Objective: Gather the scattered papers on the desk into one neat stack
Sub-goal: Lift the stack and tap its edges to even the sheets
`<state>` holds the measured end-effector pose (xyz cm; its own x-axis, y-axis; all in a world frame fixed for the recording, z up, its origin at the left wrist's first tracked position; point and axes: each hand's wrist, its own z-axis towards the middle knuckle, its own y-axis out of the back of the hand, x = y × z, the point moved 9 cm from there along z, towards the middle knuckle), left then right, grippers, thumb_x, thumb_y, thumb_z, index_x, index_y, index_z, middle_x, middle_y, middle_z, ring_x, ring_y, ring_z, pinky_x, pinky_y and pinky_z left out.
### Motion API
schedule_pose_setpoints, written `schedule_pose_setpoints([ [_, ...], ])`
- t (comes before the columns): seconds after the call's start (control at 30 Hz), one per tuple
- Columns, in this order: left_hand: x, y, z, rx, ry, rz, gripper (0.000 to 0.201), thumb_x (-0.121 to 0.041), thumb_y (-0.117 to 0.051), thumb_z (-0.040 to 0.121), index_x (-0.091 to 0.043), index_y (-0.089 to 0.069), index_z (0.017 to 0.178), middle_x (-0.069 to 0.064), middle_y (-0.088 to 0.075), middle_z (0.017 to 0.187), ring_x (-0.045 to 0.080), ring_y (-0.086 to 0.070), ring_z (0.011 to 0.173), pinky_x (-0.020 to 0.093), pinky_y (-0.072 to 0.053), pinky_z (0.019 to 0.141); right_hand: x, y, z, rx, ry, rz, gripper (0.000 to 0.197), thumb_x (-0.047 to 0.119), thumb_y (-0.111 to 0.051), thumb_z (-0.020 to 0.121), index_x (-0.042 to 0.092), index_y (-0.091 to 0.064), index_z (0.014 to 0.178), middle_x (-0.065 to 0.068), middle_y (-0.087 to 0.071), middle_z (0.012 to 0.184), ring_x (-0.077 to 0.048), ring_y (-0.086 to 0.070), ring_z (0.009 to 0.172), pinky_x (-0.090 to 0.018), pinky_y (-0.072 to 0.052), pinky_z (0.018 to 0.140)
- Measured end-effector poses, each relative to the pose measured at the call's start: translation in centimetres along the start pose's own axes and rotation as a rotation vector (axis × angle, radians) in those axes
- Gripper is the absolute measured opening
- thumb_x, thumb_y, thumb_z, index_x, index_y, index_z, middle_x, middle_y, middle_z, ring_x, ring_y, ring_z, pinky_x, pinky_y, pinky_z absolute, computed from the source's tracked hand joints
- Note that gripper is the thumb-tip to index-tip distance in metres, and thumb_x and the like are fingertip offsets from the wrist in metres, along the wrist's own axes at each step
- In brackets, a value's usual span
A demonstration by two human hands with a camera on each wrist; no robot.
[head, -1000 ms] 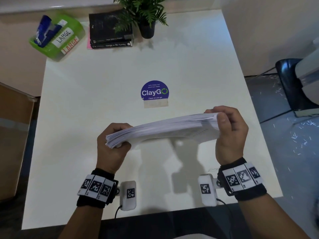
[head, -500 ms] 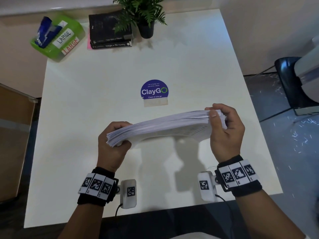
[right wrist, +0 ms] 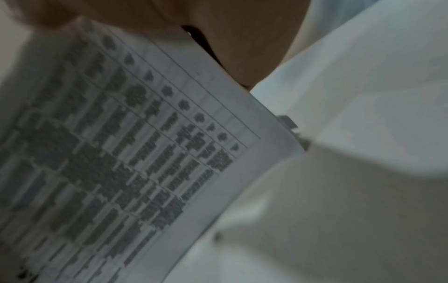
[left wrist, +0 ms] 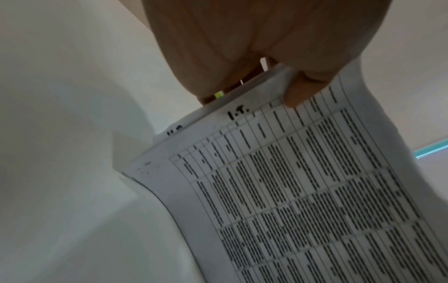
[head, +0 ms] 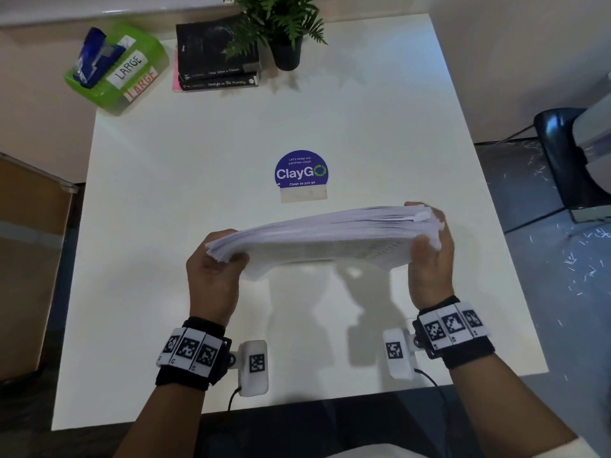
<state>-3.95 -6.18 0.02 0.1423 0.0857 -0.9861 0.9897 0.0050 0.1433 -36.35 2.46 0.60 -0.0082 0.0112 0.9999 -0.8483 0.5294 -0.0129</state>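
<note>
A thick stack of white printed papers [head: 317,233] hangs above the white desk [head: 198,193], its right end a little higher than its left. My left hand [head: 215,259] grips the left end, thumb on the near face, fingers behind. My right hand [head: 428,241] grips the right end, thumb on the near face and fingers over the top edge. The left wrist view shows the stack's printed table sheet [left wrist: 303,181] pinched under my left hand [left wrist: 266,67]. In the blurred right wrist view the same sheet [right wrist: 121,143] runs up to my right hand [right wrist: 230,38].
A round purple ClayGo sticker [head: 301,173] lies mid-desk beyond the stack. At the desk's far edge stand a potted plant [head: 284,31] and a pile of black books [head: 216,57]. A green box labelled LARGE [head: 115,67] sits beyond the far left corner. A dark chair [head: 568,160] stands to the right.
The stack's right end has risen slightly. My right thumb has slid from the stack's end onto its near face. The left hand holds as before.
</note>
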Motion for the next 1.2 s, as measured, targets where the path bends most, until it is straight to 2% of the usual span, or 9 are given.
schedule_pose_setpoints([
  [0.1, 0.1, -0.4, 0.1, -0.067, 0.016, -0.057, 0.033, 0.005, -0.054, 0.072, -0.013, -0.064, 0.098, -0.011, -0.067, 0.091, 0.002, -0.062, 0.088, 0.018, -0.049, 0.078, -3.2, -0.3, -1.1, 0.016, -0.130, -0.059, 0.060, 0.026, -0.085, 0.075, -0.006, -0.058, 0.118, -0.005, -0.071, 0.106, -0.013, -0.069, 0.101, -0.032, -0.056, 0.090],
  [0.17, -0.2, -1.0, 0.4, -0.061, -0.007, -0.068, 0.038, -0.002, -0.055, 0.065, -0.006, -0.061, 0.102, 0.004, -0.064, 0.096, 0.014, -0.062, 0.090, 0.027, -0.051, 0.077, -3.7, -0.4, -0.9, 0.002, -0.140, -0.133, 0.039, -0.011, -0.077, 0.075, 0.013, -0.066, 0.104, 0.011, -0.075, 0.092, -0.006, -0.071, 0.091, -0.028, -0.057, 0.083],
  [0.27, -0.4, -1.6, 1.0, -0.053, -0.018, -0.083, 0.051, -0.013, -0.058, 0.056, 0.009, -0.056, 0.103, 0.014, -0.063, 0.093, 0.021, -0.063, 0.083, 0.034, -0.052, 0.070, -2.6, -1.1, -0.2, 0.012, -0.097, -0.146, 0.050, -0.026, -0.061, 0.074, 0.021, -0.064, 0.093, 0.021, -0.073, 0.085, 0.000, -0.069, 0.082, -0.019, -0.054, 0.074],
  [0.47, -2.9, -0.4, 0.1, 0.068, -0.177, -0.117, 0.040, -0.005, -0.058, 0.060, -0.016, -0.059, 0.098, 0.012, -0.062, 0.094, 0.028, -0.062, 0.088, 0.039, -0.052, 0.077, 0.5, -0.4, -0.5, 0.090, 0.069, -0.077, 0.048, -0.019, -0.062, 0.069, 0.023, -0.063, 0.093, 0.004, -0.069, 0.090, -0.013, -0.068, 0.085, -0.023, -0.054, 0.072],
  [0.63, 3.8, -2.4, -0.7, 0.102, 0.213, 0.394, 0.040, 0.005, -0.061, 0.087, -0.033, -0.050, 0.084, -0.011, -0.055, 0.081, -0.001, -0.054, 0.069, 0.021, -0.045, 0.070, -3.5, -0.8, -0.8, 0.136, -0.022, -0.300, 0.030, 0.004, -0.069, 0.078, 0.027, -0.061, 0.097, 0.004, -0.068, 0.096, 0.001, -0.065, 0.090, -0.022, -0.054, 0.080],
  [0.77, 3.2, -1.9, -0.5, -0.064, 0.176, 0.237, 0.029, 0.009, -0.060, 0.081, -0.021, -0.059, 0.081, 0.001, -0.064, 0.077, 0.009, -0.062, 0.069, 0.027, -0.052, 0.062, -4.8, 0.0, -0.6, -0.031, -0.181, -0.204, 0.033, -0.010, -0.065, 0.084, 0.021, -0.065, 0.094, 0.001, -0.067, 0.090, 0.012, -0.063, 0.076, -0.009, -0.050, 0.071],
  [0.93, 1.2, -1.9, 2.1, 0.072, 0.184, 0.286, 0.031, -0.011, -0.062, 0.077, -0.027, -0.063, 0.103, -0.007, -0.072, 0.097, 0.013, -0.069, 0.089, 0.033, -0.059, 0.070, -4.3, -0.5, 0.1, 0.119, -0.331, -0.222, 0.024, 0.001, -0.063, 0.089, 0.023, -0.070, 0.095, 0.013, -0.076, 0.093, -0.005, -0.072, 0.089, -0.020, -0.056, 0.072],
  [1.1, 7.5, -0.2, 3.0, 0.287, 0.565, 0.452, 0.046, -0.022, -0.070, 0.085, -0.024, -0.049, 0.125, 0.010, -0.068, 0.118, 0.026, -0.067, 0.099, 0.043, -0.054, 0.092, -7.4, -1.5, -2.7, 0.231, -0.694, 0.050, 0.027, 0.000, -0.057, 0.095, 0.011, -0.063, 0.119, -0.007, -0.076, 0.108, -0.026, -0.074, 0.096, -0.037, -0.061, 0.073],
  [1.2, 10.3, 1.9, 0.3, 0.138, 0.716, 0.492, 0.058, -0.044, -0.077, 0.080, -0.017, -0.051, 0.123, 0.009, -0.062, 0.114, 0.024, -0.061, 0.091, 0.042, -0.054, 0.091, -10.3, -1.2, -5.3, 0.169, -0.839, 0.131, 0.030, 0.001, -0.057, 0.096, 0.005, -0.060, 0.125, -0.019, -0.070, 0.119, -0.036, -0.071, 0.102, -0.055, -0.056, 0.087],
])
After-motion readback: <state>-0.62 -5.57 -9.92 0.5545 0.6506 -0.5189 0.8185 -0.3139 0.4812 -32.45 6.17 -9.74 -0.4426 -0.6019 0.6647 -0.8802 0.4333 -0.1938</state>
